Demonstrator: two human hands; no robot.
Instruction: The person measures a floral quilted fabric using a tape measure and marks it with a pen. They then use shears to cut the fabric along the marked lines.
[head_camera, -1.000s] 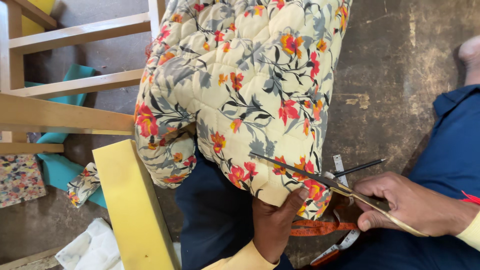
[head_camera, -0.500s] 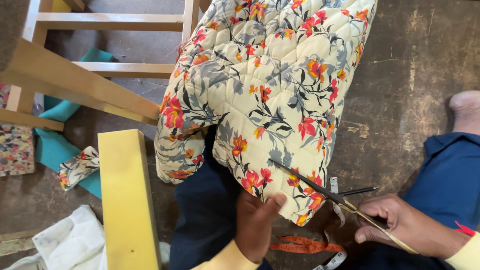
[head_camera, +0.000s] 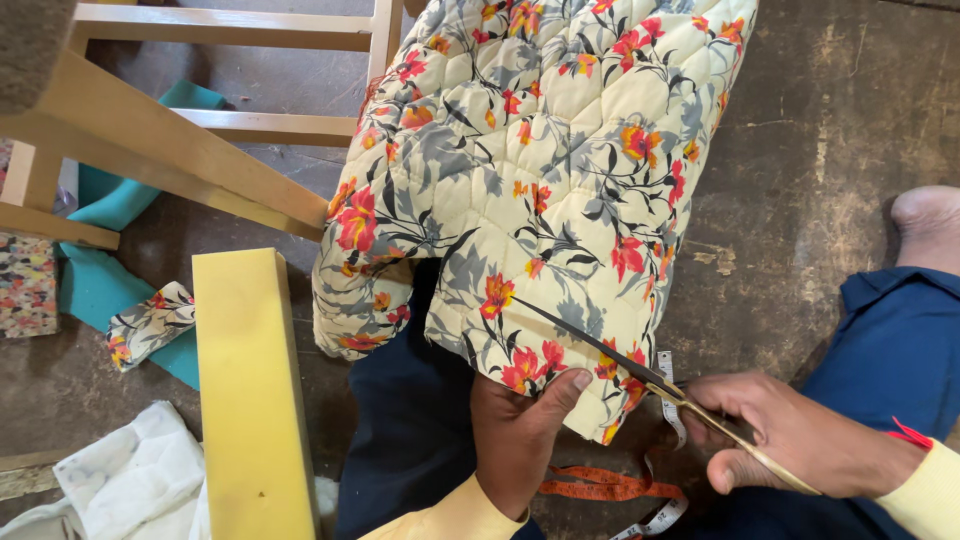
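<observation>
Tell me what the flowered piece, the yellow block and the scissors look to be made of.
Flowered piece: quilted padded fabric, matte, stitched in hexagons. Yellow block: likely foam, with a dull porous face. Scissors in the right hand: metal, dark blades, brassy handles.

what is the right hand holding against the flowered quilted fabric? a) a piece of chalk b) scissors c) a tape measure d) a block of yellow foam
b: the right hand grips scissors whose dark blades lie across the lower edge of the floral quilted fabric, while the left hand holds that edge from below; the tape measure lies loose on the floor beneath the hands.
</observation>
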